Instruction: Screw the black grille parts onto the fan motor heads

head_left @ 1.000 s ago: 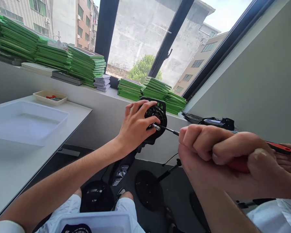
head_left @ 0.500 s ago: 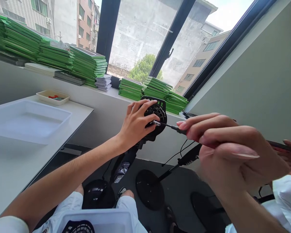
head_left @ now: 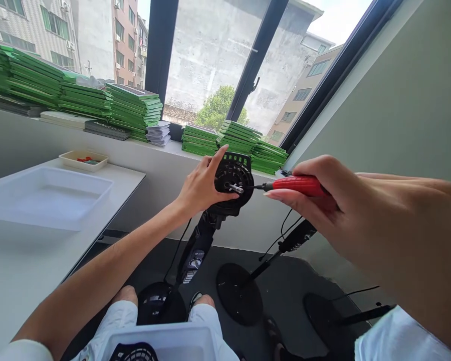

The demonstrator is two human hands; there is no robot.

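In front of me stands a pedestal fan whose bare black fan head [head_left: 244,173] shows a ribbed round housing and a metal shaft [head_left: 236,188] sticking out of its middle. My left hand [head_left: 201,185] grips the left side of this head, the index finger stretched up along the rim and the thumb below the shaft. My right hand [head_left: 346,205] is closed around the red handle of a screwdriver [head_left: 300,185]. Its thin blade points left at the head, close to the shaft's end; whether the tip touches a screw I cannot tell.
A white tray [head_left: 97,193] and a small cream tray [head_left: 83,163] with red bits lie on the left table. Another tray [head_left: 188,333] with a black ribbed part rests on my lap. Green booklets [head_left: 135,113] line the sill. Fan stands [head_left: 240,296] occupy the floor.
My left fingers have shifted left off the front of the housing, and the index now points up. My right hand has turned over, exposing the screwdriver's red handle.
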